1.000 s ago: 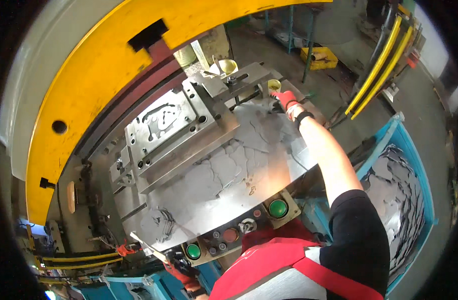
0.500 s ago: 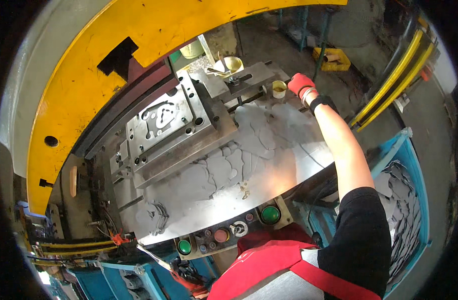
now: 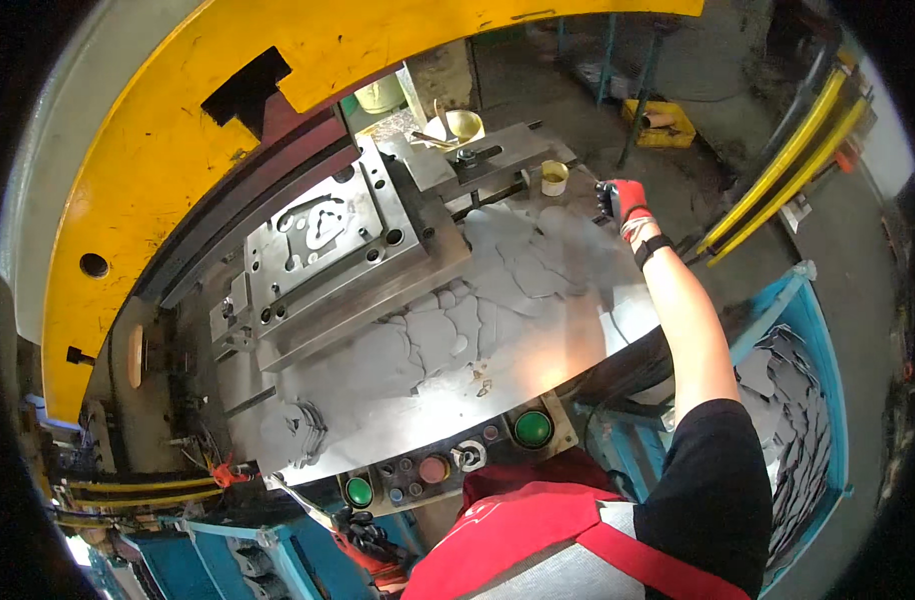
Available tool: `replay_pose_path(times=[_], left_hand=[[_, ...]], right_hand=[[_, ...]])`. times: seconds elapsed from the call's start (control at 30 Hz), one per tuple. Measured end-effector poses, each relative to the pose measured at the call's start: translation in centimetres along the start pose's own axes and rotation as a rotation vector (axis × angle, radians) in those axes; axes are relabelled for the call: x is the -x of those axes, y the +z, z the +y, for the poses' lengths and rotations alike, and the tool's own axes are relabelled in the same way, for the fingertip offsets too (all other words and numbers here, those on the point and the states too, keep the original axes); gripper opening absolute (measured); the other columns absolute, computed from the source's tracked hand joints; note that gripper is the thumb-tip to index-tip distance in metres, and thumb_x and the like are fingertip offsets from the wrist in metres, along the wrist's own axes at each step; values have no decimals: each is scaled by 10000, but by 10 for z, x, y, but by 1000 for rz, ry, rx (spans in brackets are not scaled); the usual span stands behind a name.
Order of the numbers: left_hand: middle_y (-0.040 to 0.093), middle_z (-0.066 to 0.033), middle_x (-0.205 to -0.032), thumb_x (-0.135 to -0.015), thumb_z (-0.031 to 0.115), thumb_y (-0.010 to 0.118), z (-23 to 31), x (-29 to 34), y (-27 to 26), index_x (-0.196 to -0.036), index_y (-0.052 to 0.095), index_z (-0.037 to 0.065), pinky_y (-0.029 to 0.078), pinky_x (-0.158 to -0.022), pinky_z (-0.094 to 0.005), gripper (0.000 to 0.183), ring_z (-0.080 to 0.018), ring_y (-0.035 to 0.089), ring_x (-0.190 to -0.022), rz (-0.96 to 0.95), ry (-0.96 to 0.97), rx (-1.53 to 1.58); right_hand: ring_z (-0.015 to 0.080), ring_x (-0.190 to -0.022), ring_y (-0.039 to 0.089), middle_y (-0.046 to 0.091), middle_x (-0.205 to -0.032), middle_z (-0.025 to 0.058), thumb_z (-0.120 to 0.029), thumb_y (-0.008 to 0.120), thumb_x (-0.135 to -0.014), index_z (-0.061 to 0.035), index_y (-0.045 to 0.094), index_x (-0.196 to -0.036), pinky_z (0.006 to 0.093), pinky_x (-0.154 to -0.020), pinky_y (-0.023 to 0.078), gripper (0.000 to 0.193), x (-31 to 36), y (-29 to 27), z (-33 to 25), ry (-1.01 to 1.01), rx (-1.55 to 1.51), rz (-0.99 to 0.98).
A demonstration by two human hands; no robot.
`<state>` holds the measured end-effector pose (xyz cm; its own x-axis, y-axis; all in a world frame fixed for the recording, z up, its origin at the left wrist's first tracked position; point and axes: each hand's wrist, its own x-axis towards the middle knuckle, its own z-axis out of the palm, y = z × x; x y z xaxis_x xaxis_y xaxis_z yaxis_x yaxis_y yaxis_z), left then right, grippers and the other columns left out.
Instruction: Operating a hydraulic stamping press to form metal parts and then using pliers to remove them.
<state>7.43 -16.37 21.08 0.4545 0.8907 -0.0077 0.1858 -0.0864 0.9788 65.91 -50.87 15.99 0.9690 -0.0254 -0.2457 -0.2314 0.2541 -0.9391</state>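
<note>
A die (image 3: 350,243) crowds the press bed's (image 3: 448,408) far side; near edge mostly bare. Left hand (image 3: 370,546) holds a tool (image 3: 306,505); right hand (image 3: 628,203), cannot tell.

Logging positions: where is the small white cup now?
In the head view, the white cup is upper right of centre, at the far right of the metal table, left of the gloved right hand.
</note>
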Motion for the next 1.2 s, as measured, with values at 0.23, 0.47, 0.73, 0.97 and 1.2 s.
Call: replay_pose_path(times=[0.23,0.47,0.73,0.97,1.2], left_hand=[[540,-8,-803,-906,366,402,-64,-35,-32,-1046,525,106,396,-518,-237,320,-98,492,-617,-69,-294,338],[587,-88,-878,-938,292,429,-57,-34,-28,-1115,505,98,481,-533,-267,273,-173,584,-677,-136,-374,710],[596,-73,-755,-917,261,483,-44,-33,-23,-1146,457,70,422,-423,-231,299,-117,540,-531,-142,-349,651],[585,-93,-743,-944,311,389,-61,-30,-40,-1059,532,52,389,-399,-224,318,-96,482,-468,28,-363,593],[546,-71,-690,-952,336,346,-54,-37,-47,-1034,531,50,356,-370,-226,351,-85,435,-427,-34,-391,663]], right_hand=[[37,-490,433,524,-604,-49,-190,468,-885,-80,669,-937,196,-444,334,235,83,-29,-43,-549,641,-84],[35,-479,391,435,-595,-76,-176,473,-881,-24,617,-1038,172,-436,304,262,185,58,-87,-197,259,-357],[54,-493,455,521,-627,-27,-238,508,-875,-39,629,-995,187,-425,343,262,213,212,-53,-249,334,-703],[100,-446,469,546,-607,15,-158,518,-829,-46,612,-881,210,-399,355,155,214,286,-23,-68,249,-625],[108,-463,529,583,-611,28,-111,575,-794,-14,648,-823,232,-420,402,124,205,283,-16,-153,353,-612]])
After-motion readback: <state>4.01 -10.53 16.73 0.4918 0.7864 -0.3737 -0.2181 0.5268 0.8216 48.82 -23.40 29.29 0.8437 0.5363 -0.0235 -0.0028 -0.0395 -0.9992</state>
